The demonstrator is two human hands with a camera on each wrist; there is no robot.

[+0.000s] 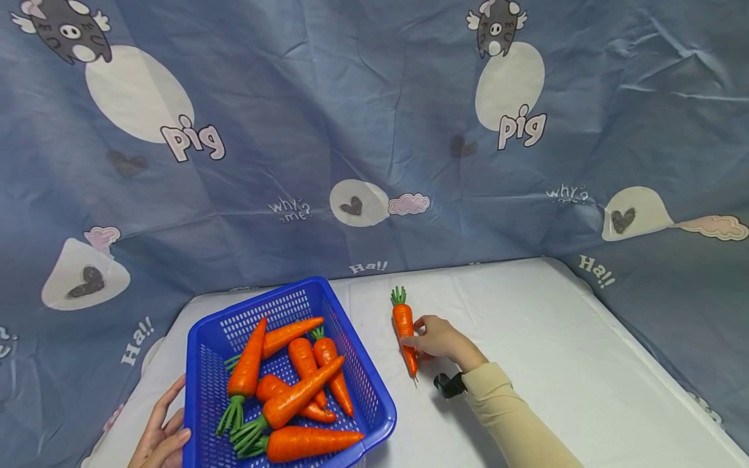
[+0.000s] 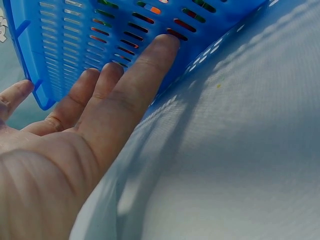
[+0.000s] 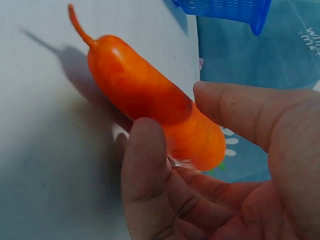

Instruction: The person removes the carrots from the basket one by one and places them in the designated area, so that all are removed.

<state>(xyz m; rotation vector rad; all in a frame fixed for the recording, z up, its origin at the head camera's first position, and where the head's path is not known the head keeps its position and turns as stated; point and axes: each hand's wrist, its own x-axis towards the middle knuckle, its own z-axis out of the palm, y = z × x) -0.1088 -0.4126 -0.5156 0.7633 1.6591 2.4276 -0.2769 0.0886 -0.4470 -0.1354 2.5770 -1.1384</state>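
A blue plastic basket [image 1: 383,406] with slotted walls holds several orange carrots [image 1: 304,444] with green stem ends. My left hand [image 1: 159,432] is at its left side, fairly straight fingers against the outer wall; in the left wrist view the fingertips [image 2: 167,44] touch the slots. Right of the basket, one carrot [image 1: 404,320] lies on the white surface, green end away from me. My right hand [image 1: 435,339] pinches this carrot across its lower half. The right wrist view has the carrot [image 3: 142,82] between thumb and fingers, its thin root tip pointing away from the palm.
White cloth [image 1: 526,312] covers the table. A blue printed curtain [image 1: 374,130] hangs behind and along both sides. On my right wrist sits a small black device [image 1: 449,385], just beyond the beige sleeve [image 1: 506,409].
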